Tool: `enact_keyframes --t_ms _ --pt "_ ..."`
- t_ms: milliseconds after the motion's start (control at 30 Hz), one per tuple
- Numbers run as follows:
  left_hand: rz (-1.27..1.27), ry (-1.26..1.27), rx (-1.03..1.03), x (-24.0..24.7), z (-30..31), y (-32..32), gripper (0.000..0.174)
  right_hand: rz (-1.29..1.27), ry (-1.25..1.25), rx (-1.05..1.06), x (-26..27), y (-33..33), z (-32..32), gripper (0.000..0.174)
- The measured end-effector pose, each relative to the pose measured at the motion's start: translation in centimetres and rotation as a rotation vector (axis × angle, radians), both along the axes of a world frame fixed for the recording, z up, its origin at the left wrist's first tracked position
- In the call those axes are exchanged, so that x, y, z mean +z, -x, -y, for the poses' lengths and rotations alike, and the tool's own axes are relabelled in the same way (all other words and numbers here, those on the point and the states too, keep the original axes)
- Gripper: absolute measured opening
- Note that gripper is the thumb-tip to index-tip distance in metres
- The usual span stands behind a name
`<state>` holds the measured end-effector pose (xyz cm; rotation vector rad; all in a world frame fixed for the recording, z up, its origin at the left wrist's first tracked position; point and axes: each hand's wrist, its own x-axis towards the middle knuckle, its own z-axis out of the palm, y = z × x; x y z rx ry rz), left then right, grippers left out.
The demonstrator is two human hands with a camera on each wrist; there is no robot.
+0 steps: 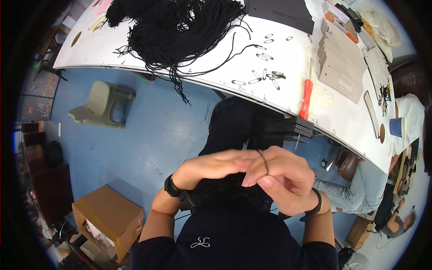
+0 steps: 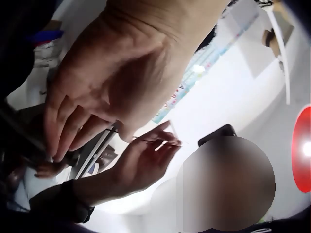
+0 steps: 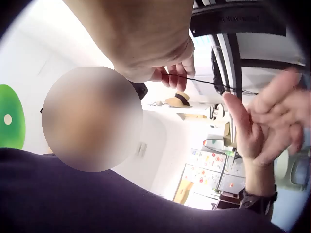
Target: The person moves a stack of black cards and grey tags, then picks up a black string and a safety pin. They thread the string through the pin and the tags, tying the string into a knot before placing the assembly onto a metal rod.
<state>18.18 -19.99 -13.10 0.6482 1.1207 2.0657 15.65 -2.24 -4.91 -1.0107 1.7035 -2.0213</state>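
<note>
My right hand [image 1: 290, 175] pinches a thin black cord [image 1: 263, 163], which runs across its curled fingers in front of my body. In the right wrist view the cord [image 3: 209, 81] stretches from the right fingertips toward the left hand [image 3: 267, 121], whose fingers are blurred and spread. From the head view, my left hand [image 1: 216, 164] lies flat with fingers extended, its tips overlapping the right hand. The left wrist view shows its palm [image 2: 116, 73] holding nothing, with the right hand [image 2: 146, 162] beyond. A stack of black cards [image 1: 288, 127] juts out at the table edge above my lap.
On the white table [image 1: 211, 63] lie a heap of black cords [image 1: 175, 31], several safety pins [image 1: 265, 76], a red-handled tool [image 1: 306, 99] and grey-brown cards [image 1: 342, 67]. A stool [image 1: 103, 103] and cardboard box [image 1: 108, 216] stand at left. Another person [image 1: 355, 189] sits at right.
</note>
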Motion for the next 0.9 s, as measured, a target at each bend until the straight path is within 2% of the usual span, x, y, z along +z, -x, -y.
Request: enact_keyframes --t_ms 33,100,133,167,233,267,467,600,700,767,900 --pt "0.267 -0.151 0.115 0.0 -0.9 -0.4 0.06 -0.003 -0.002 -0.002 -0.4 -0.2 0.1 0.006" --pt "0.28 -0.324 0.209 0.9 -0.4 0.7 0.062 0.053 -0.062 -0.055 -1.2 -0.7 0.0 0.007" --pt "0.383 -0.271 0.278 1.7 -0.2 0.6 0.053 0.061 -0.08 -0.07 -1.7 -0.9 0.0 0.008" --pt "0.384 -0.273 0.277 2.0 0.0 0.6 0.053 0.062 -0.082 -0.071 -1.8 -0.9 -0.1 0.008" --pt "0.319 -0.039 0.423 2.5 0.1 0.7 0.047 0.082 -0.116 -0.055 -1.8 -0.9 -0.1 0.008" --pt "0.322 0.002 0.531 2.8 -0.3 0.7 0.04 0.083 -0.117 -0.056 -1.8 -1.0 -0.1 0.008" --pt "0.38 0.076 0.695 4.2 -0.6 1.6 0.034 0.074 -0.108 -0.121 -2.0 -1.2 -0.1 0.008" --pt "0.421 0.042 0.713 3.4 -0.3 1.8 0.033 0.089 -0.195 -0.12 -2.5 -1.3 -1.0 0.009" --pt "0.408 0.003 0.644 2.8 -0.2 1.9 0.031 0.073 -0.232 -0.132 -2.3 -1.3 -1.2 0.01" --pt "0.502 0.019 0.782 3.2 -0.6 2.0 0.03 0.09 -0.249 -0.133 -2.1 -1.3 -1.3 0.01" --pt "0.504 0.03 0.829 3.2 -0.5 2.2 0.029 0.09 -0.306 -0.064 -2.4 -1.4 -1.9 0.01"
